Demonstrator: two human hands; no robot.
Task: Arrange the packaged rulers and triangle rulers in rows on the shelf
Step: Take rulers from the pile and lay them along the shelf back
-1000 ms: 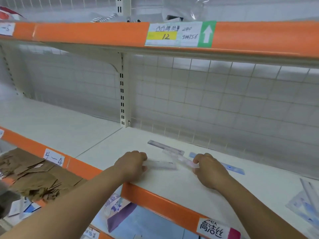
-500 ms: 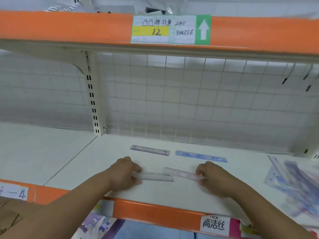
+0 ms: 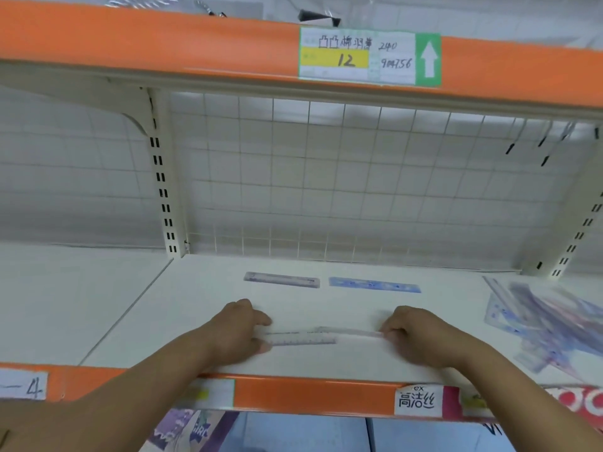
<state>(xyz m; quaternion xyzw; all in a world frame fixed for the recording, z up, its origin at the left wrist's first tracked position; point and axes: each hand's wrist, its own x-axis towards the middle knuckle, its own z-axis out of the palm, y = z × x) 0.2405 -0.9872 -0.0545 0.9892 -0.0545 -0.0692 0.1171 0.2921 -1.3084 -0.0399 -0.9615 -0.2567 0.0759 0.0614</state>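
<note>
Left hand (image 3: 238,331) is pinching the clear ruler (image 3: 300,339) at its left end, fingers clamped on it. Right hand (image 3: 414,337) is gripping the pink ruler (image 3: 350,332) at its right end, fingers curled on it. Both rulers are lying near the shelf (image 3: 195,305) front, their inner ends overlapping.

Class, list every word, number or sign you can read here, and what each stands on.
"12", "240", "904756", up arrow: upper shelf label; its handwritten characters unclear.
"—4": left label, lower shelf edge.
"高洁丝": white label, same edge.
"GIRL": purple package below.
Other labels: blurred.
Markings on the clear ruler and pink ruler: too small.
</note>
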